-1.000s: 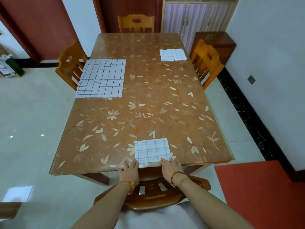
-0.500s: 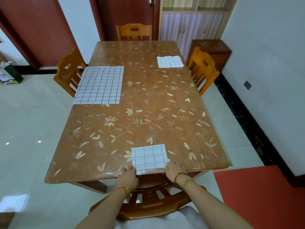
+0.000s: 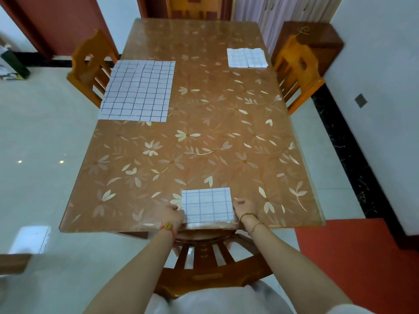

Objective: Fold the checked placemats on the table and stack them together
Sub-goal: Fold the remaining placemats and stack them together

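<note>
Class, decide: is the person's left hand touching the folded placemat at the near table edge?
Touching. The head view shows the left hand with its fingers meeting the left edge of the folded placemat, no gap between them.

Left hand [image 3: 173, 215] and right hand [image 3: 246, 206] shift from near edge of folded placemat [image 3: 207, 205] to its left and right sides; fingers now curled against edges.
</note>
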A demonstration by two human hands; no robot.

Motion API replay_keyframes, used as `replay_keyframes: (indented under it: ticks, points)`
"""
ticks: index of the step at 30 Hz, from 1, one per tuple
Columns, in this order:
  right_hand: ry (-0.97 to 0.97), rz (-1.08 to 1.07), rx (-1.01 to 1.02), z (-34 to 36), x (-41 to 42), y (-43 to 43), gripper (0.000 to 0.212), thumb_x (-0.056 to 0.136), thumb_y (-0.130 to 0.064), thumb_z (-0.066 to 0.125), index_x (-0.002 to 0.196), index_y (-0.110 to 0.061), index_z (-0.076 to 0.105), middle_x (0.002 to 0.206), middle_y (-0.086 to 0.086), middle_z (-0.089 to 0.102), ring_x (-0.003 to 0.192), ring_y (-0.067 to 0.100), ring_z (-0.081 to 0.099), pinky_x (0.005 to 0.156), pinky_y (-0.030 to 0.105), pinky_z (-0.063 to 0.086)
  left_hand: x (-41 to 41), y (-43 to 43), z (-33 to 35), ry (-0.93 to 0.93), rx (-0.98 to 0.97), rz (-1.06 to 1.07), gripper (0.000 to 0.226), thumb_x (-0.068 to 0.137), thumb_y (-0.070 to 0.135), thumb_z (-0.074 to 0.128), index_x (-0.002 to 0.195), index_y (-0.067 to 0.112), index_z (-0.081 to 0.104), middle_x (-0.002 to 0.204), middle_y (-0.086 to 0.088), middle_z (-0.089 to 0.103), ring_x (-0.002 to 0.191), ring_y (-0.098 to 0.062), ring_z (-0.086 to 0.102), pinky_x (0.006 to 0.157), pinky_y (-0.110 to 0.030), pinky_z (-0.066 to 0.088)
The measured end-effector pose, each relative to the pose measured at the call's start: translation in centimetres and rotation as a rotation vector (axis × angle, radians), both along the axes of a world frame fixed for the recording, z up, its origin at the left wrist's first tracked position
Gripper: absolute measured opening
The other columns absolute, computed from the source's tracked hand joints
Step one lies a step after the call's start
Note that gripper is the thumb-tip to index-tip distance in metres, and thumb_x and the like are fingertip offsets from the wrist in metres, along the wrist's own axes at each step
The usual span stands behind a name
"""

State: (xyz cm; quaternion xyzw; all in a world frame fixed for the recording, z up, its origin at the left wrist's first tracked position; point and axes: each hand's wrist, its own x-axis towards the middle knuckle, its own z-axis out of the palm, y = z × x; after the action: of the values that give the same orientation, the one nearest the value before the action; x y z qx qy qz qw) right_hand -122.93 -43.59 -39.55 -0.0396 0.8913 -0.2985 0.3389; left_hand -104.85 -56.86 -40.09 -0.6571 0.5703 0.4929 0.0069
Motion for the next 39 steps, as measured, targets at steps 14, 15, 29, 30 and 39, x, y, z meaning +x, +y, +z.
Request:
replay_keyframes:
  ticks: [14,15,29,30,39]
  points:
    - [0.137,0.186,-0.143,-1.6,-2.6,-4.3,0.021,0.087,0.002,0.053,0.100,-0.008,0.064,0.069,-0.002,0.051,0.073,0.017,0.051,0.063,0.018,0.038,-1.9,-2.6,-1.2,0.081,-0.221,-0.105,0.034,0.084,0.006,0.063,0.117,0.014,0.058,0.107,-0.011,0.064,0.096,-0.026,0.061,0.088,-0.036,0.049]
    - [0.151,0.206,-0.132,-1.8,-2.8,-4.5,0.019,0.086,0.003,0.053,0.097,-0.009,0.064,0.065,-0.005,0.048,0.071,0.017,0.050,0.067,0.022,0.039,-2.1,-2.8,-1.1,0.088,-0.229,-0.131,0.034,0.084,0.005,0.063,0.117,0.014,0.058,0.108,-0.011,0.064,0.097,-0.026,0.061,0.090,-0.037,0.049]
    - [0.227,0.388,0.027,-4.0,-4.3,-5.7,0.027,0.085,0.004,0.053,0.070,-0.019,0.054,0.074,-0.002,0.055,0.069,0.019,0.055,0.065,0.033,0.051,-3.2,-6.1,-1.9,-0.061,-0.299,-0.444,0.026,0.078,0.001,0.063,0.097,0.017,0.059,0.096,-0.002,0.054,0.076,-0.020,0.056,0.069,-0.028,0.041]
    - [0.234,0.401,0.032,-4.0,-4.4,-5.8,0.032,0.086,0.002,0.054,0.067,-0.023,0.050,0.077,0.000,0.057,0.070,0.020,0.057,0.066,0.034,0.053,-3.2,-6.3,-1.9,-0.073,-0.302,-0.472,0.025,0.078,0.001,0.064,0.096,0.017,0.059,0.096,-0.002,0.052,0.076,-0.020,0.056,0.069,-0.029,0.041]
    - [0.149,0.404,-0.063,-3.5,-4.6,-4.7,0.025,0.082,0.000,0.053,0.070,-0.022,0.050,0.074,-0.004,0.056,0.068,0.012,0.052,0.063,0.023,0.046,-3.4,-6.8,-1.8,-0.114,-0.310,-0.616,0.020,0.081,0.003,0.063,0.081,0.023,0.057,0.099,0.000,0.050,0.093,-0.024,0.054,0.075,-0.029,0.042]
